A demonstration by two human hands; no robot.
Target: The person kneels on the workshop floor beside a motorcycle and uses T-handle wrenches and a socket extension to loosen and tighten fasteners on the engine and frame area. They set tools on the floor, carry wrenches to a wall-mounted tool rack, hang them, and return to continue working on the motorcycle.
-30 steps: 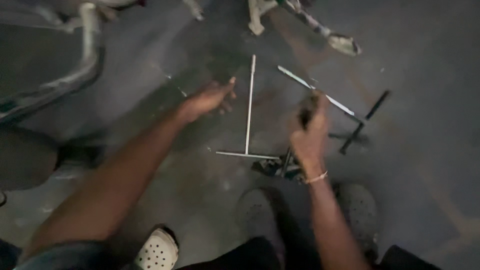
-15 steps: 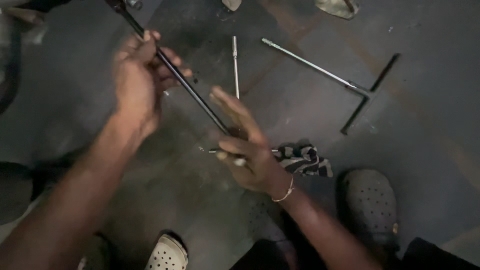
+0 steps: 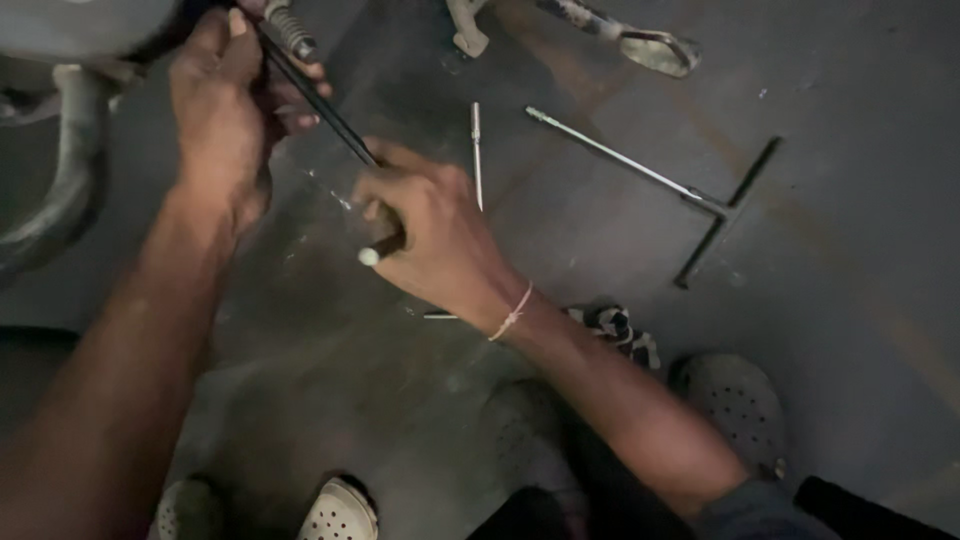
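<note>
Hands have come up off the floor since a moment ago: my left hand [image 3: 222, 110] and right hand [image 3: 435, 235] now both squeeze the black rod [image 3: 325, 108], so I can steer it.

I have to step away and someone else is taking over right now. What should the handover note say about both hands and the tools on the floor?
Left hand: closed around the upper end of the long dark rod, up by the metal frame.
Right hand: gripping the rod's lower end, its pale tip poking out below the fist.
On the floor: T-handle wrench to the right, a thin metal pin just beyond the right hand, a patterned rag near the right wrist.
Done: rod is in both hands.
Left: whether its top end is seated is hidden by the left hand.
</note>
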